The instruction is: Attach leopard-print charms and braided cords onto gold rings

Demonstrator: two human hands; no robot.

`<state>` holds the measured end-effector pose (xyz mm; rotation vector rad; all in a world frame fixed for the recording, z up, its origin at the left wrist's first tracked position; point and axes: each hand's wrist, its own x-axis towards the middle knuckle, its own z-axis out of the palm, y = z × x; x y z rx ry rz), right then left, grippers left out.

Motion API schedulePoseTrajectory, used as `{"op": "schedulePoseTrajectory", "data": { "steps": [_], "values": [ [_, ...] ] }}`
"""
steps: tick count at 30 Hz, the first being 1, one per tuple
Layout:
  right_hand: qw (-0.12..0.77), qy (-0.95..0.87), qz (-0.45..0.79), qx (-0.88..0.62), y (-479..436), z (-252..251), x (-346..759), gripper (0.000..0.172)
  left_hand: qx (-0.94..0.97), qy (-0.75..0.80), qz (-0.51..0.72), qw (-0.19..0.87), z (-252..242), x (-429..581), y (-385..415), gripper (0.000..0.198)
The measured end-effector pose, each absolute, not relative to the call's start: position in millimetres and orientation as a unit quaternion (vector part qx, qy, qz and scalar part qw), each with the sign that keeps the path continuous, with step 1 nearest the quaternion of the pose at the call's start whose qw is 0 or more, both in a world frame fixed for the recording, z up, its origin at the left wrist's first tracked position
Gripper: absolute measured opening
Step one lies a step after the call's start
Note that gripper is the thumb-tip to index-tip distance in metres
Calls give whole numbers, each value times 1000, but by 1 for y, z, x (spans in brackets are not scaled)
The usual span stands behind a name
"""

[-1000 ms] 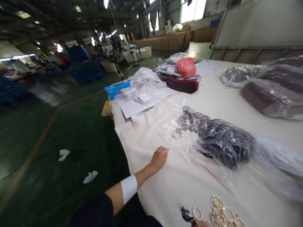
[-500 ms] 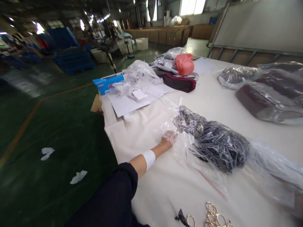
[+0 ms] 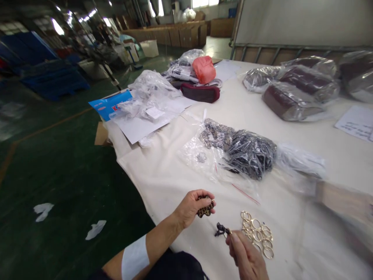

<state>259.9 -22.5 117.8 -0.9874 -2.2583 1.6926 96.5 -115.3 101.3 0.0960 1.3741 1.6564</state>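
OK, L hand [image 3: 189, 207] is up over the white-covered tbl [image 3: 160, 171], thumb & fingers clamped on a leopard-print pc [image 3: 204, 211]. R hand [image 3: 246, 252], apart from L, pinches a small black knotted charm [image 3: 220, 229] btwn thumb & fingertips; its dark end pts toward L hand. Loose pile of gold-coloured rings [image 3: 257, 235] is just beyond R hand. Farther up: clr plastic bag w/ black contents [image 3: 252, 153], & maroon bags in clr plastic [image 3: 291, 101] at far R.
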Motion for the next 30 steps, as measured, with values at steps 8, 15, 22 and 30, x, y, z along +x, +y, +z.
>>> {"op": "schedulePoseTrajectory", "data": {
  "steps": [8, 15, 22, 30],
  "values": [
    [131, -798, 518, -279, -17, 133, 273, 37, 149, 579, 626, 501, 147, 143, -111, 19],
    [206, -814, 485, -245, -18, 132, 288, 31, 295, 630, 573, 433, 151, 154, -104, 18],
    [214, -796, 507, -253, -18, 127, 299, 31, 415, 662, 520, 345, 154, 161, -97, 17],
    [199, -830, 455, -253, -19, 104, 318, 29, 597, 672, 363, 244, 152, 166, -90, 18]
  ]
}}
